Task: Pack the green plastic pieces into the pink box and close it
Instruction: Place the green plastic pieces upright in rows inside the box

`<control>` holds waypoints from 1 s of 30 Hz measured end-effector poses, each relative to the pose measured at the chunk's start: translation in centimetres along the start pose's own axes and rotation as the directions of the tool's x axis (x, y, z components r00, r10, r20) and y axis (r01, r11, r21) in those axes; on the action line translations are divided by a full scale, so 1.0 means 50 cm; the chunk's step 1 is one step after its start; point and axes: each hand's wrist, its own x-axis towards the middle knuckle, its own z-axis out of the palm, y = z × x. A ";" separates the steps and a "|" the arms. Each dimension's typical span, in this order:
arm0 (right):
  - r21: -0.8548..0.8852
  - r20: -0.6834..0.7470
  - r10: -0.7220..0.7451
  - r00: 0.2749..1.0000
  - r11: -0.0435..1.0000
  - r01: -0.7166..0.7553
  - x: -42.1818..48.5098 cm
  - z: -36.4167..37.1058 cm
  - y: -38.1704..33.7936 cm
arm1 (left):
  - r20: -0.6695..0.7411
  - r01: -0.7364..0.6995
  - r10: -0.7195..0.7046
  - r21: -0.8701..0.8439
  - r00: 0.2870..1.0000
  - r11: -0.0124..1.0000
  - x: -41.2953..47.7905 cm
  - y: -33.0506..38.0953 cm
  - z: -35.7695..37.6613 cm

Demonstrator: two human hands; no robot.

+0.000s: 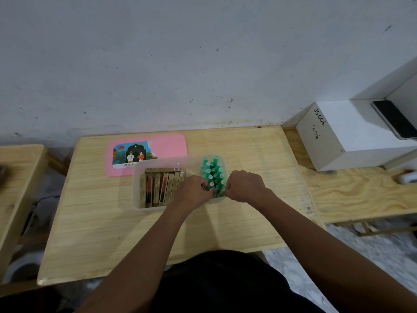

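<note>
green plastic pieces upright in neat rows, both hands' grips pinched on the nearest one

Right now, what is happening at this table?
A person is packing a translucent box on a wooden table. Both hands, the left hand and the right hand, meet at the near end of the green plastic pieces, which stand in rows at the box's right side. Tan cartons fill its left side. The pink lid lies flat behind the box, so it is not yet closed.
</note>
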 end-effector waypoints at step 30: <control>-0.220 0.022 -0.036 0.999 0.975 0.040 -0.014 -0.012 -0.056 | 0.040 -0.085 0.087 -0.040 0.995 0.996 0.000 -0.018 -0.001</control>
